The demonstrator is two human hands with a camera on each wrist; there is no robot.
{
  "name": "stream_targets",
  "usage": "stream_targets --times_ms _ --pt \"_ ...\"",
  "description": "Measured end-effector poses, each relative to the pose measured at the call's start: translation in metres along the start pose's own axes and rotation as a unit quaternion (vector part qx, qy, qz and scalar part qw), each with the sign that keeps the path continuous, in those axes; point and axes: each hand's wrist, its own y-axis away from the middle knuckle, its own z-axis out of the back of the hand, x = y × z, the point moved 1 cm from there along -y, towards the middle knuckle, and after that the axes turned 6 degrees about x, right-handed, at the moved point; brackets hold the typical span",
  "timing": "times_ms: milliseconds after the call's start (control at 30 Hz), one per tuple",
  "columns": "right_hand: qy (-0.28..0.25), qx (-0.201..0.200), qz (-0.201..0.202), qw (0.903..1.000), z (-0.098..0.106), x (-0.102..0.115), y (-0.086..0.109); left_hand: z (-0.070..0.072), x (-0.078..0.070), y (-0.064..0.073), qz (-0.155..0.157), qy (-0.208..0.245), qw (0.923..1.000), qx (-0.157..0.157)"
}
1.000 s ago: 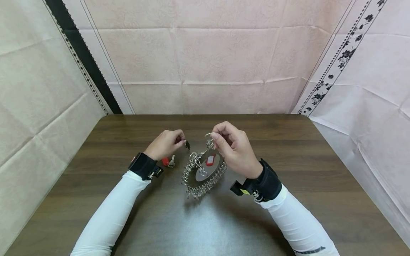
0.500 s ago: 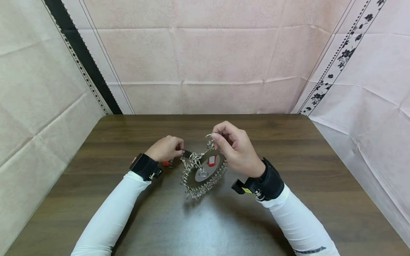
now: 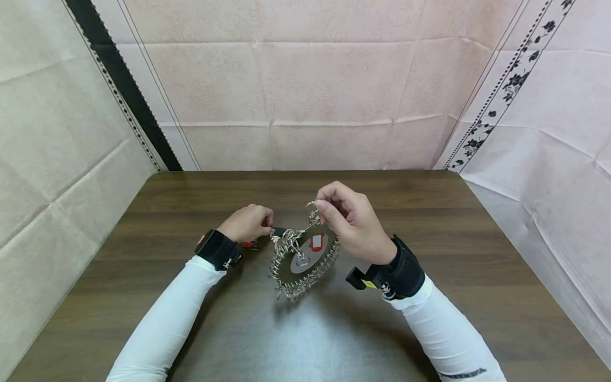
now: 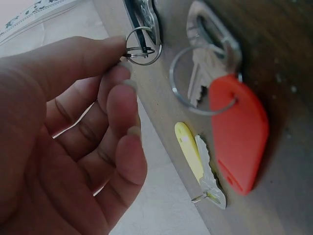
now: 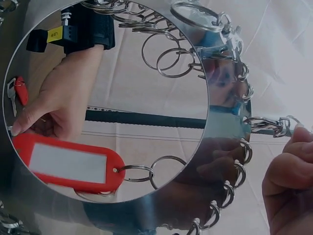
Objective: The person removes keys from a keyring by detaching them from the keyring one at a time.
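Observation:
My right hand (image 3: pixel 350 220) pinches a clasp at the top of a shiny, ring-shaped metal key holder (image 3: pixel 285 269), which hangs tilted over the table. Many small clasps and split rings line its rim. From it dangles a red key tag (image 5: pixel 68 164) with a white label. At the holder's left side, my left hand (image 4: pixel 88 127) pinches a small split ring (image 4: pixel 144 46) carrying a black tag (image 3: pixel 279 232) and a key (image 4: pixel 150 17). Whether that ring touches the holder, I cannot tell.
On the wooden table (image 3: pixel 229 329) near my left hand lies a second red tag (image 4: pixel 239 137) with its ring and key. A yellow tag (image 4: pixel 188 149) with a key shows in the left wrist view. Pale cloth (image 3: pixel 324 85) hangs behind the table.
My left hand has moved slightly down and toward me, bringing the black tag against or close beside the key holder's left edge. My right hand has hardly moved.

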Motion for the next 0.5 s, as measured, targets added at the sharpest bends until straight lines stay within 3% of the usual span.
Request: stream_targets --times_ms 500 --pt "0.002 0.007 0.000 1.0000 -0.0003 -0.0002 0.0003 0.0010 -0.0043 -0.0002 -0.004 -0.005 1.0000 0.000"
